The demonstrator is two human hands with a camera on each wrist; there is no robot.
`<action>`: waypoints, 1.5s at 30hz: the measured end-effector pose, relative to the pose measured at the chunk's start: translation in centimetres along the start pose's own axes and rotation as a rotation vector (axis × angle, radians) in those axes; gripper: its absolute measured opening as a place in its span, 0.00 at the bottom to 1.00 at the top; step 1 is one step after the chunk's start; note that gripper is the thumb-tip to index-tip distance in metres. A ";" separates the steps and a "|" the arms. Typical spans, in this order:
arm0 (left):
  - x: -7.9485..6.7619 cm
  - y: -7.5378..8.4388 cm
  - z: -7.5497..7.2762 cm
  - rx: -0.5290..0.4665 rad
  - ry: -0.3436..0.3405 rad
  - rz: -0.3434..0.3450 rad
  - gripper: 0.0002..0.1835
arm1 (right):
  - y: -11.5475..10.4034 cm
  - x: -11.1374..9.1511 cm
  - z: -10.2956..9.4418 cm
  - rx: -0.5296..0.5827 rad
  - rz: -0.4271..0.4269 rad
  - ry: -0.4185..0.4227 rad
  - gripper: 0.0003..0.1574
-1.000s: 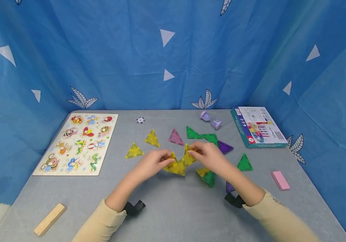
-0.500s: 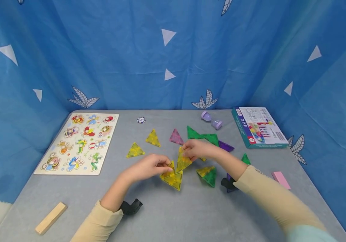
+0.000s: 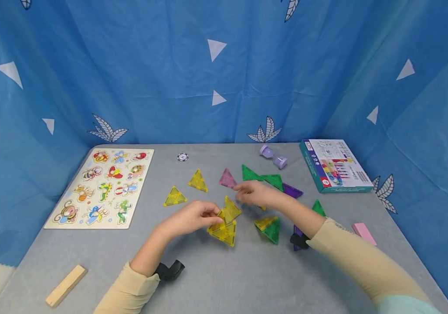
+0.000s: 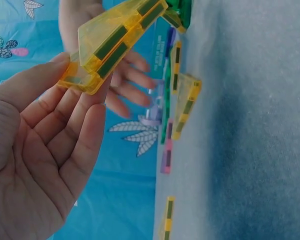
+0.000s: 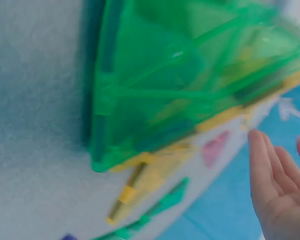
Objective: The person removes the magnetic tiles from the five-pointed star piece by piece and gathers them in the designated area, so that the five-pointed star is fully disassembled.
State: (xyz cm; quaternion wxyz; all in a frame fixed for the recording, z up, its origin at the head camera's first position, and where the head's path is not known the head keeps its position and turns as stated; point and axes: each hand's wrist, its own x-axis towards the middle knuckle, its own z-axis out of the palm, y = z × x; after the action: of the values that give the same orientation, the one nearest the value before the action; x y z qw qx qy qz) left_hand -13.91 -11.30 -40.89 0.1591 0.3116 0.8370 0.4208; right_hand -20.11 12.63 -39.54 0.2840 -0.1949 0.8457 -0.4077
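Note:
My left hand pinches a cluster of translucent yellow triangular magnetic tiles, joined along their edges. In the left wrist view, thumb and fingertips hold the lower end of these yellow tiles above the table. Another yellow triangle stands up at the cluster's far side. My right hand hovers just beyond it, fingers loosely extended with nothing in them, close to a pink triangular tile. A joined green and yellow tile piece sits nearer me and looms large in the right wrist view.
Two loose yellow triangles lie to the left. Green tiles and a purple one lie behind my right hand. Around them are a purple sand timer, a box, a pink block, an insect puzzle board and a wooden block.
The yellow cluster in my left hand came down and nearer. My right hand set a yellow triangle against it, then let go and drew slightly away, its fingers opening.

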 end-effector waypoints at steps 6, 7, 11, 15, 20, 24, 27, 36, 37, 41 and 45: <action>0.0 0.2 0.1 -0.082 0.054 -0.017 0.08 | -1.9 -4.1 0.9 -0.096 -0.186 0.120 0.15; 0.0 0.3 0.1 -0.094 0.054 -0.018 0.08 | -2.2 -4.7 1.2 -0.105 -0.195 0.119 0.15; 0.0 0.8 0.3 -0.155 0.043 -0.025 0.07 | -2.5 -6.1 2.6 -0.113 -0.217 0.082 0.13; 0.1 1.3 0.7 -0.237 0.053 -0.058 0.09 | -2.1 -6.8 3.4 -0.099 -0.208 0.082 0.07; -0.1 0.8 0.3 -0.246 0.084 -0.063 0.10 | -1.7 -7.2 3.7 -0.026 -0.218 0.085 0.05; -0.6 -0.4 -1.0 -0.159 0.039 -0.058 0.07 | -1.2 -7.7 4.1 0.094 -0.191 0.018 0.05; -0.7 -1.5 -2.1 -0.088 -0.052 -0.076 0.08 | -0.6 -8.0 5.3 0.166 -0.166 -0.059 0.06; 1.2 -4.4 -3.9 0.002 -0.231 -0.157 0.07 | 1.5 -6.4 9.9 0.380 -0.016 -0.226 0.07; 1.4 -4.6 -4.0 0.023 -0.230 -0.150 0.06 | 1.6 -6.2 10.1 0.399 -0.009 -0.228 0.07; 2.1 -5.2 -4.3 0.087 -0.231 -0.130 0.07 | 1.9 -5.6 10.6 0.457 0.014 -0.222 0.09; 2.1 -5.4 -4.2 0.112 -0.262 -0.168 0.06 | 1.8 -5.4 11.0 0.479 0.034 -0.213 0.09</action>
State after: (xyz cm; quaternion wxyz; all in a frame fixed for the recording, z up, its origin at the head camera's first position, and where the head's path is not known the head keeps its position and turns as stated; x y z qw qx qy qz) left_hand -19.84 -14.91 -42.77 0.2837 0.3010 0.8545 0.3143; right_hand -9.14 10.39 -44.79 0.4163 -0.1499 0.6935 -0.5686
